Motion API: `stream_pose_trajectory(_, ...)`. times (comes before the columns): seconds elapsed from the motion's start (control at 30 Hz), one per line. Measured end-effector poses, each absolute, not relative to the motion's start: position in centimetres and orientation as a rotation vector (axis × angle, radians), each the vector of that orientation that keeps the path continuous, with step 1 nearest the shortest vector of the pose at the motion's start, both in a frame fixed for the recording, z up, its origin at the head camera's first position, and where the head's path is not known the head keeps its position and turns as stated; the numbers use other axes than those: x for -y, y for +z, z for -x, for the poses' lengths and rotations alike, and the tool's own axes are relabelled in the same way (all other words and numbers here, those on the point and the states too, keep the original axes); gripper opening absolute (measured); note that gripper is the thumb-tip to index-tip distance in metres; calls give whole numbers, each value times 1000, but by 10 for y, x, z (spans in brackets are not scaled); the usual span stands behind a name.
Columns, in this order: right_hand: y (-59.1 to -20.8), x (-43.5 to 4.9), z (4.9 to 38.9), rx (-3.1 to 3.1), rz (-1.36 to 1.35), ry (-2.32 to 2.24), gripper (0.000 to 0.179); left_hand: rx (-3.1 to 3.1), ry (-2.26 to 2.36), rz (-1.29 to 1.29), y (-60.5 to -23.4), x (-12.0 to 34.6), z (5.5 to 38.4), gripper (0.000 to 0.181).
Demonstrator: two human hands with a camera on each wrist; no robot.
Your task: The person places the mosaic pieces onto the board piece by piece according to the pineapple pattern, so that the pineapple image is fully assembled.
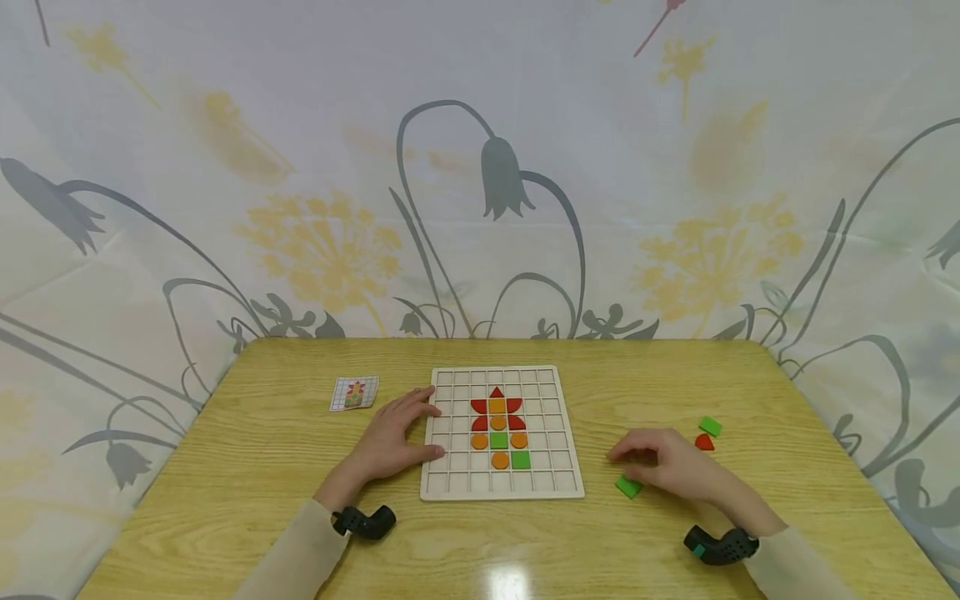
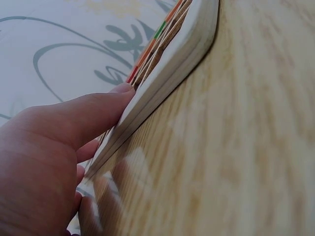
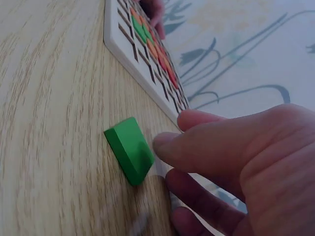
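Observation:
A white grid board (image 1: 459,482) lies on the table, with red, orange and green pieces set in its middle cells. My left hand (image 1: 393,436) rests along its left edge, fingers spread; in the left wrist view the thumb (image 2: 106,105) touches the rim. To the board's right, my right hand (image 1: 675,468) hovers low over a loose green square (image 1: 627,486), fingers loosely bent. The right wrist view shows that green square (image 3: 130,150) lying on the wood beside the thumb tip, a small gap between them. Nothing is held in either hand.
A small pattern card (image 1: 354,392) with a coloured figure on a grid lies left of the board. Beyond the right hand are a red piece (image 1: 703,442) and another green piece (image 1: 710,426). A flower-printed curtain (image 1: 480,183) hangs behind the wooden table (image 1: 637,375).

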State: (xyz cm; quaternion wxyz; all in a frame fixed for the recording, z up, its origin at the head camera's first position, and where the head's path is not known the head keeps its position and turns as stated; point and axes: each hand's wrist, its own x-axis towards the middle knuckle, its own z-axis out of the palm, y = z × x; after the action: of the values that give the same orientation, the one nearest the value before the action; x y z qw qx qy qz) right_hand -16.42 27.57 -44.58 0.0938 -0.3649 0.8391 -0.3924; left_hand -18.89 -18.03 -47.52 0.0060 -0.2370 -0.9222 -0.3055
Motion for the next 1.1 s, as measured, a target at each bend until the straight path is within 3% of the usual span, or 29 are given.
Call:
stream_pose_trajectory(0.63, -439, -285, 160, -2476, 1174, -948, 42, 2893, -957, 736, -475, 181, 190, 55)
stream_pose_trajectory(1.1, -445, -281, 160, -2492, 1223, -976, 41, 2898, -942, 742, -478, 183, 190, 55)
